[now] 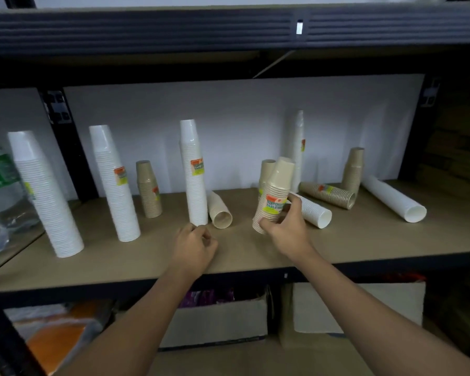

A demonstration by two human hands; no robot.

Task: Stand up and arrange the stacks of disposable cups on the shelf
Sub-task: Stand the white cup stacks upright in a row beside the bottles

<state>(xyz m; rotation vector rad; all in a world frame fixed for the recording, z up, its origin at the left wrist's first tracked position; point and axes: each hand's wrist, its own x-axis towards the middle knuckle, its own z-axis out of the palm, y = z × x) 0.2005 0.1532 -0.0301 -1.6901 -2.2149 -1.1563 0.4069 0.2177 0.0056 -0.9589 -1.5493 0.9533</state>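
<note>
My right hand (pixel 286 229) grips a short tan cup stack (pixel 276 189), tilted slightly and nearly upright, at the middle of the brown shelf (pixel 364 240). My left hand (pixel 194 246) hovers with curled fingers, holding nothing, just in front of a tall white stack (pixel 194 175) standing upright. A tan stack (pixel 219 210) lies on its side right of that stack. More stacks lie flat to the right: a white one (pixel 314 210) behind my right hand, a tan one (pixel 329 195) and a long white one (pixel 394 199). Upright stacks stand at the left (pixel 45 196), (pixel 114 185), (pixel 148 189).
At the back wall stand a tall white stack (pixel 299 147) and tan stacks (pixel 353 169), (pixel 265 172). A wrapped pack of water bottles (pixel 0 191) sits on the neighbouring shelf at left. The upper shelf beam (pixel 228 31) hangs overhead. Cardboard boxes (pixel 217 321) sit below.
</note>
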